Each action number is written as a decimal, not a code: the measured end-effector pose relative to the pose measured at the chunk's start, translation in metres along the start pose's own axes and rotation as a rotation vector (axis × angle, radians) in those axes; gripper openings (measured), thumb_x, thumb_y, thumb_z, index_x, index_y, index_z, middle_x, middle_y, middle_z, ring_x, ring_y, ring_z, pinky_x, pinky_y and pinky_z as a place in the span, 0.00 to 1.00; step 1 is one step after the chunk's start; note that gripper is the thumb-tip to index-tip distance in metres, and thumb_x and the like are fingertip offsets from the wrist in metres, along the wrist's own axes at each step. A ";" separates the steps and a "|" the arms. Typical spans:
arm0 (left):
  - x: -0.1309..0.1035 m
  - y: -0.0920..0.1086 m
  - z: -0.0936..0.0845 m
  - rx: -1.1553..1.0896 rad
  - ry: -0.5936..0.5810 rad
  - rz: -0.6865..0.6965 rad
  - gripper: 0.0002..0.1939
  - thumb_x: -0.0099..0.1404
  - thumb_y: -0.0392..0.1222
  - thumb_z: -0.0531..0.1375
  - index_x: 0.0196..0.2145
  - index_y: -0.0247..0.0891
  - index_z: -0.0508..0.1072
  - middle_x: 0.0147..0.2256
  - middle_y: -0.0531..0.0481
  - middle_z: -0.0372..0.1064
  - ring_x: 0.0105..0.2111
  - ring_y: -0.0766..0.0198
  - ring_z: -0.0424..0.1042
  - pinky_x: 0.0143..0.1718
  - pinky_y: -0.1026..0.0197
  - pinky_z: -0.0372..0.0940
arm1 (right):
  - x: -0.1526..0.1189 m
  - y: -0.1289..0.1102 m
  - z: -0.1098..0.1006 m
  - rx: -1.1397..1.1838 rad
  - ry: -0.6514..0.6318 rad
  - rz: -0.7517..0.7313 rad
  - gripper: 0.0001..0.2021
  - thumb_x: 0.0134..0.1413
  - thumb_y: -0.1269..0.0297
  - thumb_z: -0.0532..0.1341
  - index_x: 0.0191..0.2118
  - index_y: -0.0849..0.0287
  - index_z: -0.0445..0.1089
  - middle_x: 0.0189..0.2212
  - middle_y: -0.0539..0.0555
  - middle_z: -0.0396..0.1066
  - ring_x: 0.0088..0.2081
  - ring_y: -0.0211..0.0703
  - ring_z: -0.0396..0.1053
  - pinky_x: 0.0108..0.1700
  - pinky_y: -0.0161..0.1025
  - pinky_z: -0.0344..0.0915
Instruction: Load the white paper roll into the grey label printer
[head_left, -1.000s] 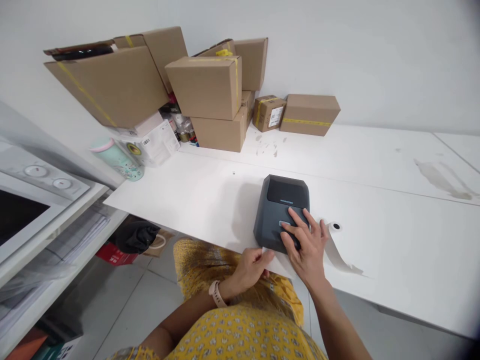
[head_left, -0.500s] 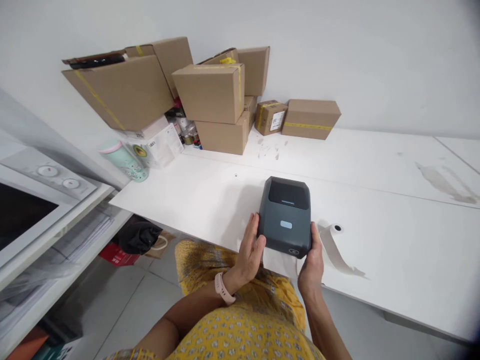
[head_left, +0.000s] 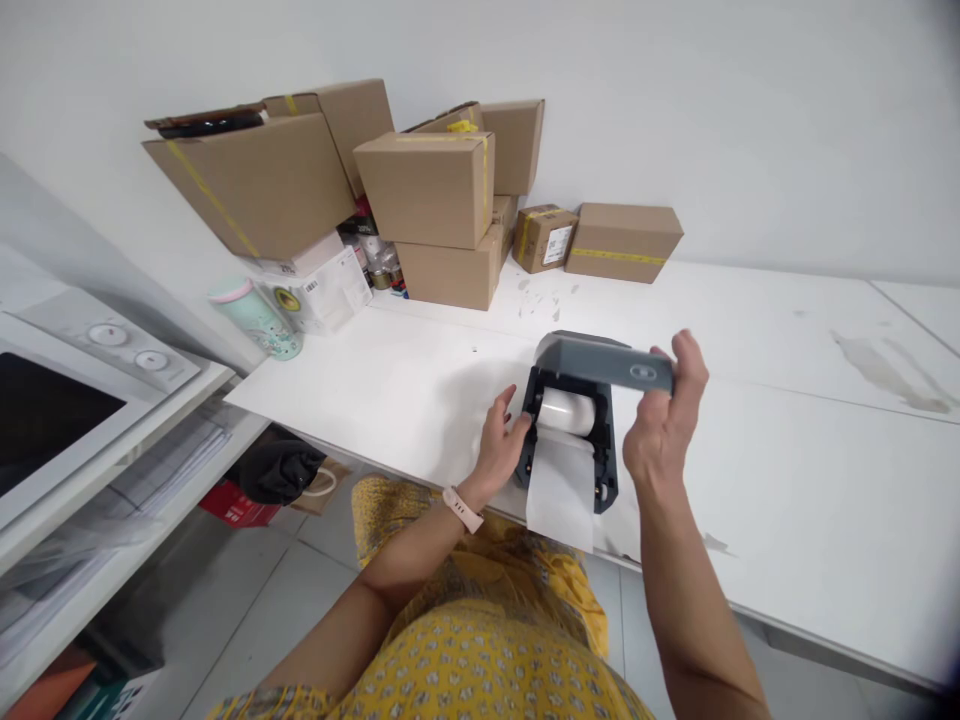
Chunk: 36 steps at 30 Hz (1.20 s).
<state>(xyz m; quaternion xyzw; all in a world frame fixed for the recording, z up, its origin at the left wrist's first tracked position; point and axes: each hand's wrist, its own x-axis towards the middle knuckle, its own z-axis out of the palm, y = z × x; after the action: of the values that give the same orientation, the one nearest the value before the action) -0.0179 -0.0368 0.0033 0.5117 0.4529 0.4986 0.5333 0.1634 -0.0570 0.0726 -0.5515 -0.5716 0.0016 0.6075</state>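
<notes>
We've got the dark printer (head_left: 607, 462) on the white table (head_left: 787, 490), right by its front edge, lid (head_left: 600, 362) up. Our right hand (head_left: 666, 410) has fingers closed on the lid's front right corner. Left hand (head_left: 496, 440) is at the printer's left side, fingers loosely spread, not gripping. White roll (head_left: 568, 411) sits inside; paper strip (head_left: 561, 490) runs out front, overhanging the table edge.

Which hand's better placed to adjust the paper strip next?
Likely the left hand: it's at the side of the printer, near the paper strip, while the right hand holds the raised lid.
</notes>
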 end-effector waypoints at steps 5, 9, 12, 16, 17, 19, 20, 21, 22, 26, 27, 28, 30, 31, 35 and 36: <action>0.000 -0.020 0.001 -0.072 -0.093 -0.157 0.36 0.65 0.51 0.65 0.66 0.36 0.61 0.67 0.33 0.60 0.66 0.44 0.61 0.65 0.45 0.59 | 0.063 0.008 0.012 -0.150 -0.007 0.014 0.31 0.70 0.46 0.48 0.72 0.53 0.49 0.68 0.61 0.59 0.68 0.57 0.59 0.66 0.60 0.58; 0.000 -0.019 0.001 -0.051 -0.098 -0.098 0.29 0.66 0.49 0.64 0.61 0.37 0.67 0.62 0.36 0.67 0.62 0.46 0.66 0.62 0.48 0.62 | 0.102 0.018 0.022 -0.227 -0.061 0.114 0.31 0.70 0.43 0.45 0.71 0.48 0.50 0.65 0.59 0.64 0.65 0.58 0.64 0.63 0.61 0.60; 0.002 -0.018 0.002 -0.070 -0.080 -0.099 0.28 0.65 0.49 0.64 0.60 0.36 0.69 0.62 0.36 0.68 0.61 0.46 0.67 0.61 0.47 0.63 | 0.127 0.028 0.033 -0.277 -0.102 0.188 0.32 0.69 0.42 0.44 0.70 0.52 0.53 0.63 0.62 0.67 0.64 0.62 0.65 0.63 0.64 0.59; 0.003 -0.021 0.002 -0.053 -0.064 -0.100 0.27 0.66 0.47 0.63 0.60 0.36 0.69 0.61 0.36 0.68 0.62 0.46 0.67 0.62 0.46 0.62 | 0.144 0.036 0.037 -0.299 -0.147 0.260 0.31 0.69 0.42 0.44 0.67 0.54 0.58 0.60 0.64 0.70 0.61 0.63 0.68 0.62 0.65 0.59; 0.002 -0.022 0.002 -0.045 -0.068 -0.098 0.27 0.66 0.46 0.62 0.61 0.36 0.68 0.62 0.37 0.68 0.62 0.46 0.67 0.62 0.47 0.63 | 0.142 0.035 0.035 -0.285 -0.153 0.247 0.30 0.69 0.43 0.45 0.67 0.54 0.57 0.60 0.64 0.69 0.61 0.63 0.68 0.62 0.64 0.60; 0.001 -0.024 0.002 -0.031 -0.085 -0.090 0.27 0.68 0.46 0.61 0.62 0.36 0.68 0.62 0.37 0.68 0.61 0.48 0.67 0.62 0.49 0.63 | 0.128 0.030 0.027 -0.247 -0.105 0.147 0.30 0.69 0.44 0.48 0.68 0.54 0.56 0.64 0.64 0.65 0.62 0.59 0.66 0.63 0.60 0.60; 0.001 -0.025 0.002 -0.022 -0.090 -0.087 0.27 0.68 0.46 0.60 0.62 0.36 0.67 0.62 0.38 0.68 0.61 0.49 0.68 0.61 0.50 0.64 | 0.117 0.027 0.023 -0.230 -0.043 0.073 0.29 0.69 0.45 0.50 0.68 0.55 0.57 0.65 0.64 0.63 0.63 0.57 0.65 0.64 0.57 0.60; 0.002 -0.026 0.001 -0.011 -0.090 -0.086 0.26 0.69 0.46 0.60 0.62 0.36 0.67 0.62 0.38 0.68 0.60 0.50 0.69 0.60 0.51 0.65 | 0.103 0.025 0.019 -0.215 0.024 -0.002 0.28 0.69 0.47 0.50 0.66 0.56 0.60 0.63 0.64 0.65 0.62 0.55 0.66 0.64 0.54 0.61; 0.004 -0.027 0.001 0.008 -0.088 -0.088 0.26 0.69 0.46 0.59 0.62 0.36 0.67 0.61 0.39 0.69 0.59 0.51 0.70 0.59 0.52 0.66 | 0.089 0.024 0.015 -0.204 0.058 -0.064 0.25 0.69 0.47 0.51 0.63 0.56 0.64 0.60 0.63 0.69 0.59 0.53 0.68 0.62 0.52 0.63; 0.020 -0.024 0.000 0.278 -0.118 -0.137 0.24 0.67 0.42 0.57 0.60 0.36 0.69 0.57 0.40 0.73 0.53 0.55 0.75 0.52 0.57 0.70 | 0.040 0.032 0.012 -0.241 -0.471 -0.104 0.20 0.67 0.48 0.54 0.52 0.56 0.74 0.48 0.58 0.78 0.50 0.51 0.75 0.55 0.48 0.70; 0.025 -0.022 -0.001 0.352 -0.135 -0.146 0.24 0.67 0.42 0.57 0.59 0.36 0.69 0.56 0.40 0.74 0.52 0.56 0.76 0.50 0.58 0.70 | 0.033 0.036 0.014 -0.313 -0.681 -0.092 0.22 0.66 0.48 0.55 0.56 0.55 0.72 0.52 0.59 0.77 0.53 0.52 0.74 0.56 0.48 0.69; 0.030 -0.019 -0.002 0.411 -0.152 -0.151 0.24 0.66 0.42 0.58 0.59 0.37 0.70 0.55 0.41 0.75 0.50 0.55 0.76 0.49 0.59 0.70 | 0.029 0.041 0.017 -0.399 -0.856 -0.082 0.24 0.65 0.48 0.56 0.60 0.56 0.69 0.56 0.60 0.75 0.56 0.54 0.73 0.57 0.49 0.68; 0.038 -0.012 -0.004 0.488 -0.179 -0.148 0.23 0.65 0.42 0.58 0.57 0.38 0.72 0.52 0.42 0.77 0.48 0.55 0.77 0.47 0.59 0.70 | 0.026 0.049 0.025 -0.554 -1.072 -0.077 0.30 0.62 0.48 0.60 0.65 0.57 0.65 0.59 0.62 0.72 0.59 0.60 0.71 0.59 0.52 0.66; 0.041 -0.008 -0.005 0.531 -0.196 -0.144 0.22 0.65 0.42 0.58 0.56 0.39 0.73 0.50 0.43 0.78 0.47 0.54 0.77 0.45 0.59 0.70 | 0.027 0.052 0.029 -0.600 -1.127 -0.075 0.32 0.59 0.49 0.62 0.65 0.57 0.64 0.58 0.63 0.73 0.58 0.62 0.72 0.59 0.54 0.66; 0.047 0.009 -0.004 0.721 -0.279 -0.108 0.16 0.63 0.39 0.56 0.47 0.37 0.77 0.42 0.43 0.80 0.42 0.51 0.78 0.44 0.57 0.69 | 0.028 0.054 0.044 -0.660 -1.179 -0.051 0.36 0.52 0.50 0.67 0.66 0.57 0.65 0.53 0.66 0.77 0.54 0.68 0.73 0.59 0.59 0.63; 0.047 0.012 -0.004 0.765 -0.298 -0.097 0.15 0.63 0.38 0.56 0.45 0.36 0.77 0.41 0.42 0.80 0.42 0.49 0.77 0.44 0.56 0.69 | 0.028 0.054 0.047 -0.664 -1.184 -0.042 0.38 0.51 0.50 0.67 0.66 0.58 0.64 0.53 0.66 0.76 0.54 0.69 0.73 0.59 0.59 0.63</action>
<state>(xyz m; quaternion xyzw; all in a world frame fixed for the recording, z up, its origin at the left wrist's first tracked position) -0.0178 0.0105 0.0160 0.7178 0.5469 0.1887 0.3872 0.1741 0.0134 0.0431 -0.6038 -0.7886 0.1159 -0.0093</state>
